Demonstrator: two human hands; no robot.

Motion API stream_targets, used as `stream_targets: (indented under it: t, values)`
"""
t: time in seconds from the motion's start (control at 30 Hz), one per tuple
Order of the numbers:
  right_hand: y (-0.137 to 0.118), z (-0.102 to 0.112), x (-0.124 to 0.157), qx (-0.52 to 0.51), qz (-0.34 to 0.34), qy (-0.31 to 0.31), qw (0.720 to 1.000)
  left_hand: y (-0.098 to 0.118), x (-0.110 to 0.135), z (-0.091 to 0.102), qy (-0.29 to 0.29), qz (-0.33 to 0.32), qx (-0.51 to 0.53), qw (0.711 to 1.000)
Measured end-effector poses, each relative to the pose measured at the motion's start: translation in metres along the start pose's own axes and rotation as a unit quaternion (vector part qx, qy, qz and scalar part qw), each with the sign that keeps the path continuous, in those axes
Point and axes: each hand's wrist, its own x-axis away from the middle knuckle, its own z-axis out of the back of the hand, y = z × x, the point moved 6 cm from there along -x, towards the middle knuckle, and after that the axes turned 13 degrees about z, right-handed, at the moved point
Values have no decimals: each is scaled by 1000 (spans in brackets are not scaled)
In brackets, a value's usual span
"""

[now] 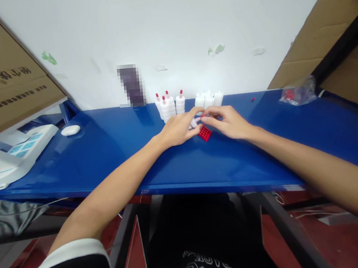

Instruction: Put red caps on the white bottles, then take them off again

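My left hand [178,128] is closed around a small white squeeze bottle [193,123], mostly hidden by the palm and fingers. The bottle lies tilted, its pale pointed nozzle aimed to the right. At the nozzle's end, my right hand [229,122] pinches a small red cap [203,117] between thumb and fingers; whether it is seated on the tip, I cannot tell. Just below both hands, a square cluster of small red pieces [205,133] lies on the blue table. Behind my left hand stand several white bottles with red tips [169,106].
Several white bottles without red tips [209,100] stand behind my right hand. One small red piece [253,99] and a clear plastic bag [299,92] lie to the right. At left are a white device [28,148] and a white oval case [70,130]. Cardboard [12,60] flanks the blue table [112,155].
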Motion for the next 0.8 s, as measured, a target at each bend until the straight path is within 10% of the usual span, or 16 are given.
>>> stream_targets:
  t: [0.47,0.7,0.8]
  values:
    - [-24,-9,-2,22,32,-71,997,9,2,-1,-7,-63,20,998]
    - [4,20,4,-6,-25,22,999,-9,2,13,30,-46,-34,998]
    - [17,25,6,48,-26,-36,998,-18,2,16,39,-36,-10,999]
